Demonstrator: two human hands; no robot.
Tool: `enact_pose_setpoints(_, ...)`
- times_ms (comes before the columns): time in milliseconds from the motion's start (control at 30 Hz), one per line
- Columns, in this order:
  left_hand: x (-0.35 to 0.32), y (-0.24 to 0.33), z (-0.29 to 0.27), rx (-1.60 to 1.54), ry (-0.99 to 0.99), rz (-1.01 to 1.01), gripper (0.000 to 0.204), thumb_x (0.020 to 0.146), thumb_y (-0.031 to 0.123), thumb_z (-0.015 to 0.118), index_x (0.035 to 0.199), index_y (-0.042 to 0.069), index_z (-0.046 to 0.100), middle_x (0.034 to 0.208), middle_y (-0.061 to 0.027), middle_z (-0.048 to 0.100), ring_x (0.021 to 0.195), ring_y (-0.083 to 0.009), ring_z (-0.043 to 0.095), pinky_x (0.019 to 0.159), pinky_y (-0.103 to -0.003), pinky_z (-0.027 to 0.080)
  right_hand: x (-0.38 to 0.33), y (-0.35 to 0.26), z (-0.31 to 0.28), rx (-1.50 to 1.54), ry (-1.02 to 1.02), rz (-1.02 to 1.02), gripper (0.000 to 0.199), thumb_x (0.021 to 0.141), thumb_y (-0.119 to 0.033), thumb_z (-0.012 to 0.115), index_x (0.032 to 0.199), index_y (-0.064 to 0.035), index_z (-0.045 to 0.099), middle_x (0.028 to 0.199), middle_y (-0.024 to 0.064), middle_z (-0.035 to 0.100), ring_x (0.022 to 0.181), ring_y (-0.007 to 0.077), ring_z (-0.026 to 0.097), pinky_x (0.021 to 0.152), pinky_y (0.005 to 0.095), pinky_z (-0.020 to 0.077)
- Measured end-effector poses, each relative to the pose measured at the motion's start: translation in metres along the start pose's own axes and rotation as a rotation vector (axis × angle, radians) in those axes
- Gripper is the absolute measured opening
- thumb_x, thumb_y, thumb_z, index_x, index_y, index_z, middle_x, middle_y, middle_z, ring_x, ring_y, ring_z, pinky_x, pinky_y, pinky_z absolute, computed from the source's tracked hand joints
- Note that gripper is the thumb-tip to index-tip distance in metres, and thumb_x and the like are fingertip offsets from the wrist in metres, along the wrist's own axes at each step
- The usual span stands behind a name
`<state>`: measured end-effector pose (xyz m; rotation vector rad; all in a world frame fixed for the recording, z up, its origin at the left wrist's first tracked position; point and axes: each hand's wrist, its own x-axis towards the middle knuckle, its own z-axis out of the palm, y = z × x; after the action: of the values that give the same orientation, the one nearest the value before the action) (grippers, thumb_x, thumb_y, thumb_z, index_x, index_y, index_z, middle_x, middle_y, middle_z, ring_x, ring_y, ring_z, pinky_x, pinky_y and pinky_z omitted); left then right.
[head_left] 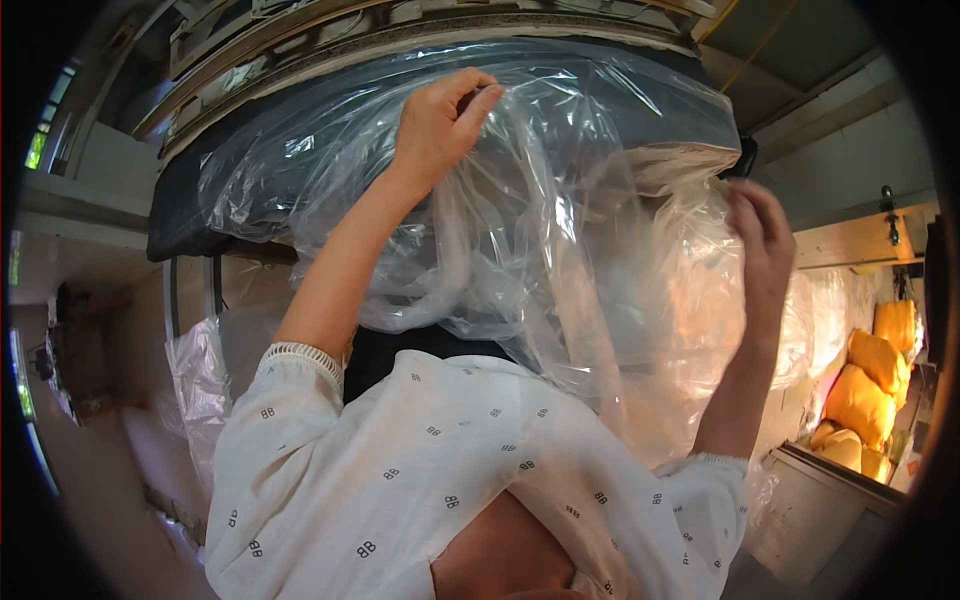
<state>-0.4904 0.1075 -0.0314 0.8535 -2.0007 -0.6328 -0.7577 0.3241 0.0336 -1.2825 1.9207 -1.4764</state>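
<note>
Clear plastic sheeting (pixel 590 290) lies in loose folds over a dark padded surface (pixel 640 90) and hangs down toward my body. Up at the middle, my left hand (pixel 445 125) pinches a fold of it between thumb and fingers. At the right end of the padded surface is my right hand (pixel 765 235), slightly blurred. Its fingers are curled at the plastic's edge, where the film draws up to a peak against them; the fingertips are partly hidden.
A wooden rail (pixel 420 40) runs behind the padded surface. Yellow bundles (pixel 865 395) sit at the far right beside a pale cabinet (pixel 820 510). More clear plastic (pixel 200 380) hangs at the left, near a metal post (pixel 212 290).
</note>
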Motion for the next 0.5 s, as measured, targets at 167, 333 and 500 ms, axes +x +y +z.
enact_pose_setpoints(167,-0.01,0.078,-0.037,-0.004,0.046,0.166,0.01,0.083,0.011,0.062,0.088,0.002,0.06,0.069,-0.0014,0.056,0.058,-0.0073,0.048,0.054,-0.022,0.04,0.022,-0.053,0.134,0.361,-0.552,-0.237,0.045,0.084,-0.008,0.057,0.127,-0.0043,0.043,0.111,0.0048,0.056,0.099,0.0138,0.053,0.084,0.0249,0.0434)
enact_pose_setpoints(333,-0.045,0.083,-0.092,0.016,-0.277,-0.122,0.013,0.079,0.01,0.06,0.091,0.005,0.056,0.074,-0.0049,0.056,0.058,-0.0136,0.049,0.054,-0.026,0.04,0.033,-0.068,0.136,0.117,-0.654,-0.043,0.017,0.088,-0.005,0.048,0.103,-0.0016,0.052,0.089,0.0016,0.055,0.08,0.0098,0.05,0.073,0.0215,0.0405)
enact_pose_setpoints(500,-0.118,0.023,-0.134,0.585,-0.176,-0.213,0.019,0.067,0.003,0.057,0.085,0.007,0.057,0.08,-0.0062,0.056,0.072,-0.0264,0.057,0.06,-0.035,0.045,0.032,-0.032,0.091,-0.255,-0.401,-0.216,0.012,0.088,0.0,0.044,0.094,-0.0018,0.054,0.085,0.0041,0.051,0.076,0.0119,0.049,0.072,0.0206,0.0376)
